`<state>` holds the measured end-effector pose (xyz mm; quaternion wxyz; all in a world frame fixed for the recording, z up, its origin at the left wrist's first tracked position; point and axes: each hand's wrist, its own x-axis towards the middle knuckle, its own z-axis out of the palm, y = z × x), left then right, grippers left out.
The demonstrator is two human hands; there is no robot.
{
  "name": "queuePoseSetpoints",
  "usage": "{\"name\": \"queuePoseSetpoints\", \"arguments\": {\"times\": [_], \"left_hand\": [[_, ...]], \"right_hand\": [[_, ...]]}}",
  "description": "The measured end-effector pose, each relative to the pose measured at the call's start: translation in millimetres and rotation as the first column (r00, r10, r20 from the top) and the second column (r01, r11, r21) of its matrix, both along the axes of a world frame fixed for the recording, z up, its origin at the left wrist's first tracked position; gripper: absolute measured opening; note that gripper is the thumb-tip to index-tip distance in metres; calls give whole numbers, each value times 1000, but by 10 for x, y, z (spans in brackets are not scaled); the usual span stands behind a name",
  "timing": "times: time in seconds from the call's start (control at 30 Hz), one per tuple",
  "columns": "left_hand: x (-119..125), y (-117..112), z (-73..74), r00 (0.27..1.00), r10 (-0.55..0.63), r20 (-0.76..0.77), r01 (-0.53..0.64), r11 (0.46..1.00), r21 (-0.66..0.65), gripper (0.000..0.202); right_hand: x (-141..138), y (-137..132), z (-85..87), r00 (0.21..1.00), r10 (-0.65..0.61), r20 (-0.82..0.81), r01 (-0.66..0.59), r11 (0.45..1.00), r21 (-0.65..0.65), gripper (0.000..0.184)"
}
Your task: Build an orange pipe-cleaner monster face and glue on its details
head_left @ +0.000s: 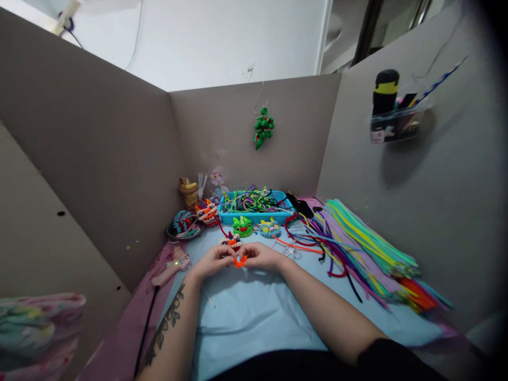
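Observation:
My left hand (214,259) and my right hand (260,255) meet over the light blue cloth (246,317), fingers curled. Between them they pinch a small orange pipe cleaner piece (239,261), bent into a curl. Just beyond the fingers lies a small multicoloured pipe cleaner figure (232,242). Farther back stand a green horned figure (242,226) and a blue and yellow one (270,228).
A blue tray (256,216) of tangled pipe cleaners stands at the back. A big fan of straight pipe cleaners (369,248) covers the right side. Small scissors (291,253) lie right of my hands. A pink glue gun (171,269) lies at left. Cardboard walls enclose the table.

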<state>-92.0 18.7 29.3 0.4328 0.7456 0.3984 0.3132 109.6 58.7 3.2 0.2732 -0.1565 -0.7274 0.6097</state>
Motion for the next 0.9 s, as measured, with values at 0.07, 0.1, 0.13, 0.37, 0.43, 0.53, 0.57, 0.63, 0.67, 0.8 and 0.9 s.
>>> {"name": "queuePoseSetpoints", "arguments": {"times": [0.07, 0.1, 0.13, 0.37, 0.43, 0.53, 0.57, 0.63, 0.67, 0.8, 0.9], "left_hand": [[3, 0, -3, 1000, 14, 26, -14, 1000, 1, 20], [2, 3, -11, 998, 18, 52, -18, 1000, 2, 21], [1, 6, -23, 997, 18, 79, -18, 1000, 2, 24], [13, 16, -117, 992, 46, 114, -49, 998, 27, 32], [23, 10, -116, 993, 55, 103, -61, 997, 49, 28], [34, 3, -108, 994, 57, 89, -62, 996, 63, 27], [38, 2, -107, 995, 59, 86, -65, 996, 64, 27], [45, 1, -108, 994, 68, 84, -74, 995, 69, 26], [50, 1, -108, 993, 76, 86, -82, 994, 75, 26], [71, -2, -100, 992, 101, 75, -108, 990, 89, 23], [78, -6, -92, 992, 100, 73, -107, 991, 85, 23]], "right_hand": [[-11, 0, -9, 1000, -2, -17, 2, 1000, -4, 24], [-15, 3, -11, 999, -12, -35, 12, 1000, -10, 23], [-18, 7, -13, 998, -30, -53, 29, 999, -16, 23], [-48, 10, 4, 989, -117, -86, 115, 993, -32, 24], [-55, 4, 11, 988, -130, -86, 126, 991, -49, 25], [-55, -4, 19, 986, -145, -77, 139, 987, -77, 26], [-55, -7, 21, 987, -146, -72, 140, 987, -81, 26], [-57, -15, 26, 987, -148, -66, 142, 986, -81, 26], [-59, -19, 28, 987, -149, -66, 144, 987, -77, 26], [-72, -28, 26, 985, -158, -68, 155, 987, -49, 26], [-75, -21, 7, 985, -162, -58, 161, 987, -27, 25]]}}
